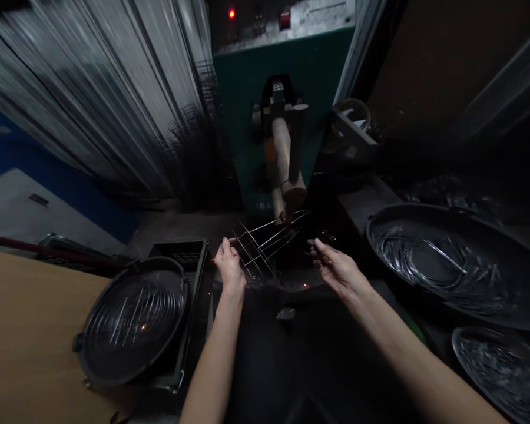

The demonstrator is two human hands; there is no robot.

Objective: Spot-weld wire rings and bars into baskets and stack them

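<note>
My left hand (229, 262) is closed on the left side of a wire rack (258, 247) made of thin crossing rods. The rack's far end reaches up to the tip of the machine's cylindrical arms (287, 159). To the right of the rack, apart from it, my right hand (333, 265) is closed, with its fingertips pinched on a small dark piece (311, 242) that is too blurred to name.
Behind stands a green machine (242, 94) with a red light. At left, a round pan (132, 365) of wire rings rests on a dark crate (198, 259). At right are a large pan (437, 218) of wire parts and a smaller bowl (457, 341) of small metal pieces.
</note>
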